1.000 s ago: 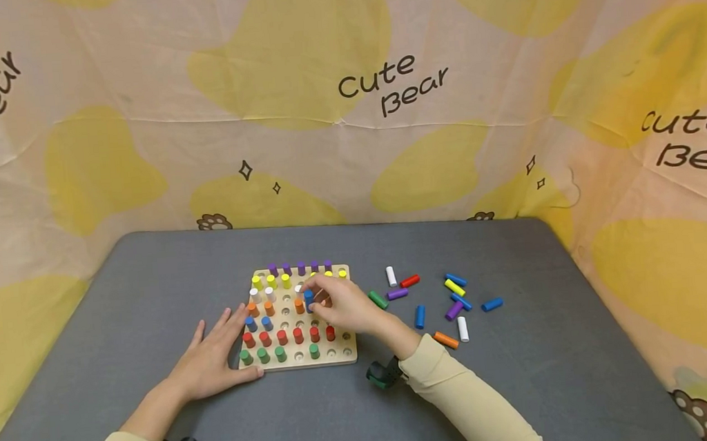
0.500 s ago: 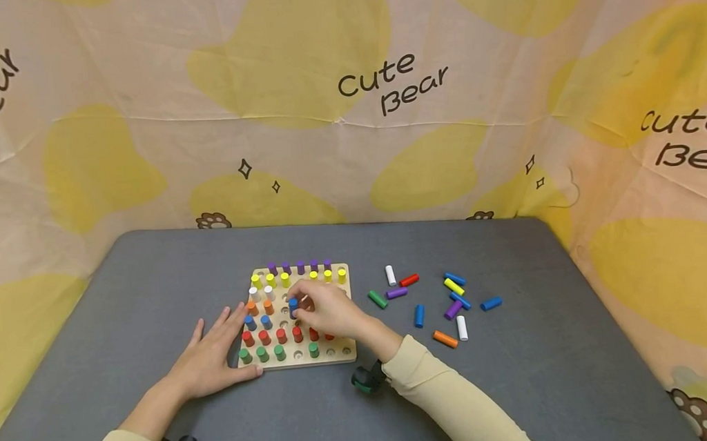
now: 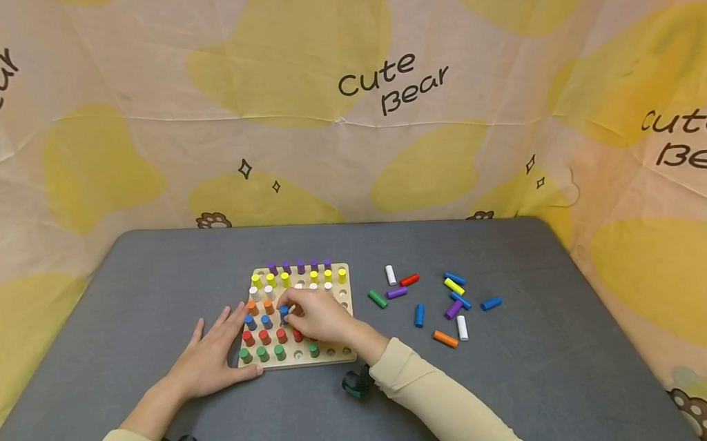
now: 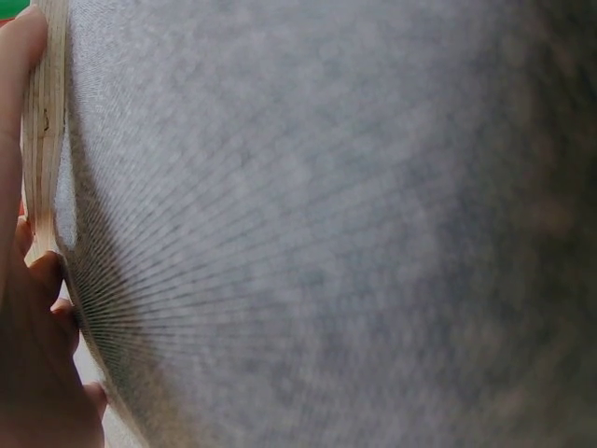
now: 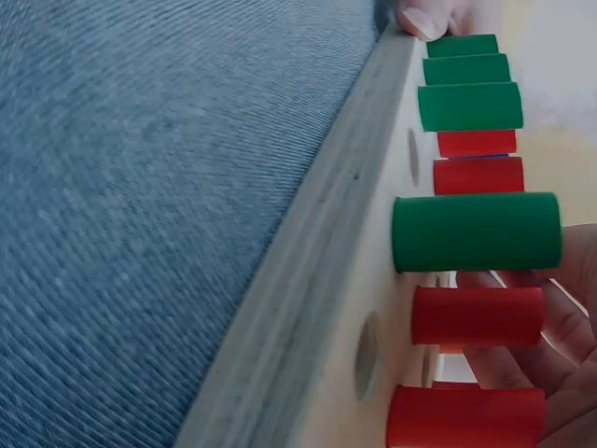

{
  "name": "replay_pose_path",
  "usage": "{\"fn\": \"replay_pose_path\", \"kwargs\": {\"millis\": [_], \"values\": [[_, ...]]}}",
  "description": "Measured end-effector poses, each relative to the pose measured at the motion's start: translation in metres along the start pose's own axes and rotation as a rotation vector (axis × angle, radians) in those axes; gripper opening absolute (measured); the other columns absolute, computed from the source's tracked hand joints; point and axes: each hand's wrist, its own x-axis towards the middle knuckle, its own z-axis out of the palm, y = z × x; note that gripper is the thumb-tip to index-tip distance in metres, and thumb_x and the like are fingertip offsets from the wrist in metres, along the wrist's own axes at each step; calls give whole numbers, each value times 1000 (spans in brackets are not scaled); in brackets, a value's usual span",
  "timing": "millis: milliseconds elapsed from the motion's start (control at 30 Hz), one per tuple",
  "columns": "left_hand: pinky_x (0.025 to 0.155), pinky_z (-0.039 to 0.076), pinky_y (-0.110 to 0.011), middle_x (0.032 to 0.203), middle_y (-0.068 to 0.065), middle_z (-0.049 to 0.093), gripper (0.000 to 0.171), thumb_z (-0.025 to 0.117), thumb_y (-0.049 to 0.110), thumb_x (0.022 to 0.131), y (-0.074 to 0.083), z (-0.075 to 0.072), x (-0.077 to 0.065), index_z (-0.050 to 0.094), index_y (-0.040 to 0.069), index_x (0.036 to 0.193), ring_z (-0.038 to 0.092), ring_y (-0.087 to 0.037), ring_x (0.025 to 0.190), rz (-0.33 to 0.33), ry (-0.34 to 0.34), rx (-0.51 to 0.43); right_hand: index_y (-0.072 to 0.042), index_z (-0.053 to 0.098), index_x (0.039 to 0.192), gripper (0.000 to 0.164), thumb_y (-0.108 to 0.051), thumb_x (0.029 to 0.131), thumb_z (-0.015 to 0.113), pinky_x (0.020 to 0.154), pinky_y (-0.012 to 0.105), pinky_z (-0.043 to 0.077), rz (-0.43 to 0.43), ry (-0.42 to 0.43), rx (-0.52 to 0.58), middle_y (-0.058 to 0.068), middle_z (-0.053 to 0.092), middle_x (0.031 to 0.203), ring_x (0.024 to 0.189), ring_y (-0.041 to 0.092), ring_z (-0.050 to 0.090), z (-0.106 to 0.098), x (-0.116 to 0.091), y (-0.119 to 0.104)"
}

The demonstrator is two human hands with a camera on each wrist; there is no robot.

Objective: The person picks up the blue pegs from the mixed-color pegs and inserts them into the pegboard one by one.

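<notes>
The right hand (image 3: pixel 320 316) is pinching a blue peg (image 3: pixel 283 312) near the middle of the pegboard (image 3: pixel 290 364); the spread left hand (image 3: pixel 215 363) is touching its left edge; desk (image 3: pixel 362 274) is separating its right edge from loose pegs (image 3: pixel 420 315).

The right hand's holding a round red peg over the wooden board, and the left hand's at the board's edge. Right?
Almost: the head view shows the right hand pinching a blue cylindrical peg, not red, over the pale wooden pegboard. The left hand is at its edge.
</notes>
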Motion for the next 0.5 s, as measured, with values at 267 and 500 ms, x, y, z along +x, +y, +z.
{"fn": "replay_pose_path", "kwargs": {"millis": [267,500], "values": [[106,3,-64,152,-11,21,109,61,72,67,2,-2,-3,17,17,149,17,-36,139,18,25,2,-14,62,105,17,-15,88,61,67,9,46,7,1,10,-4,68,97,80,-3,60,4,1,1],[106,2,-63,153,-9,20,110,60,74,66,2,-2,-2,16,17,149,15,-35,140,7,10,-3,-16,64,103,16,-16,88,62,65,7,45,29,-3,17,-6,68,96,80,-5,60,6,3,2]]}}
